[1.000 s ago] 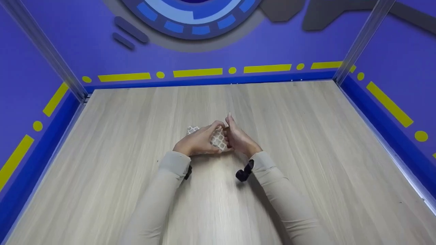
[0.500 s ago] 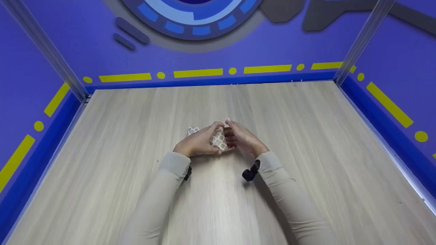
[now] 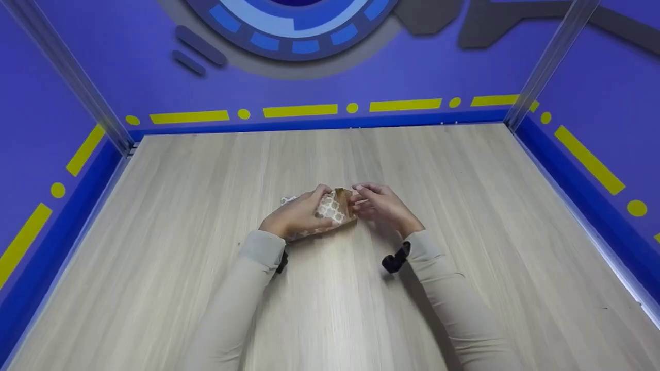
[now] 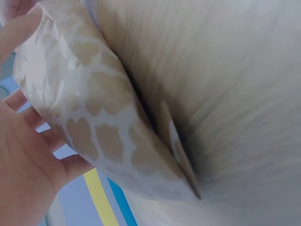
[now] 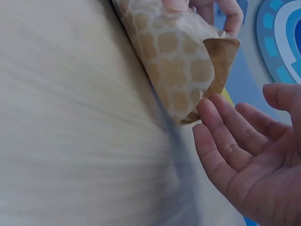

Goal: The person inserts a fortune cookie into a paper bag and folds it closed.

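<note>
A packet of white-and-tan patterned paper (image 3: 331, 207) stands near the middle of the table in the head view. My left hand (image 3: 298, 215) grips it from the left, thumb on the near side and fingers over the far side. At its right end the paper gapes, and its plain brown inside (image 5: 223, 59) shows in the right wrist view. Beside that end is my right hand (image 3: 388, 207), fingers loosely bent and thumb apart, fingertips (image 5: 205, 109) at the brown edge; whether they touch it I cannot tell. A loose paper flap (image 4: 176, 141) sticks out along the bottom in the left wrist view.
The pale wood table (image 3: 330, 309) spreads around both forearms. Blue-purple panels with yellow marks (image 3: 299, 110) rise at the back and both sides, with metal posts (image 3: 549, 62) at the back corners. A dark wrist camera (image 3: 396, 260) hangs under the right cuff.
My right hand has drawn off to the right, away from the packet's end. The packet's right end has spread and now shows its brown inside. My left hand keeps its grip, barely shifted.
</note>
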`<move>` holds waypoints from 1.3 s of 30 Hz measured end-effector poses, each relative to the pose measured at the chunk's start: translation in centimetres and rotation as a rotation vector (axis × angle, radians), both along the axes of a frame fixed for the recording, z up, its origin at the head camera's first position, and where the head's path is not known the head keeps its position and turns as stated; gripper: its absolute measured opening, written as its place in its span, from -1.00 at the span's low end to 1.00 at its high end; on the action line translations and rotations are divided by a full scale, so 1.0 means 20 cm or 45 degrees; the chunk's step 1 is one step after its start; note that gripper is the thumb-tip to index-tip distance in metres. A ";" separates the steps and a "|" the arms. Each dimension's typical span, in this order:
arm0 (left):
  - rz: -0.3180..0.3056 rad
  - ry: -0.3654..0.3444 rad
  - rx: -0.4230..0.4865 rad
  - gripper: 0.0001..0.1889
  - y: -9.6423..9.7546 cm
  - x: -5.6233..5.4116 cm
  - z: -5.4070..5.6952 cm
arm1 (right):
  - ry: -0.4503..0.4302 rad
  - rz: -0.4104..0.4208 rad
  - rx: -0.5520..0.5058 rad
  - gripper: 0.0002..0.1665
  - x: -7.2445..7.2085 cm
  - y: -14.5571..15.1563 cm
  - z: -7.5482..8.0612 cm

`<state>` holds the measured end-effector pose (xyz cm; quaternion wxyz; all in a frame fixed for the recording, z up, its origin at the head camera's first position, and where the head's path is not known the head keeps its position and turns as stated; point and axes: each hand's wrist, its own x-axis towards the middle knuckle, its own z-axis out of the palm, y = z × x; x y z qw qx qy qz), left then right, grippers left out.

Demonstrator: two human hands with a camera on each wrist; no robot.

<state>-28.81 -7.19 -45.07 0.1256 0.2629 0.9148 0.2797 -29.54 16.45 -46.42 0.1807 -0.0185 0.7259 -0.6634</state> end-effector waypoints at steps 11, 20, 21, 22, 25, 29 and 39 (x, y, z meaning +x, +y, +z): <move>0.010 0.045 -0.056 -0.40 -0.03 -0.02 0.00 | -0.017 -0.127 0.088 -0.53 -0.02 0.08 -0.03; 0.016 0.008 0.027 -0.48 -0.08 -0.02 -0.03 | -0.033 -0.067 0.055 -0.49 -0.01 0.11 -0.07; 0.018 0.008 0.028 -0.48 -0.09 -0.02 -0.03 | -0.035 -0.061 0.053 -0.49 0.00 0.12 -0.07; 0.021 0.012 0.026 -0.49 -0.09 -0.02 -0.03 | -0.036 -0.055 0.052 -0.49 0.00 0.12 -0.07; 0.019 0.032 0.023 -0.50 -0.11 -0.02 -0.04 | -0.051 -0.048 0.043 -0.50 0.00 0.13 -0.08; 0.047 0.025 0.019 -0.49 -0.13 -0.02 -0.05 | -0.090 -0.028 0.038 -0.51 0.01 0.14 -0.09; 0.190 -0.014 0.040 -0.41 -0.13 0.00 -0.07 | -0.126 0.047 0.027 -0.49 0.03 0.11 -0.11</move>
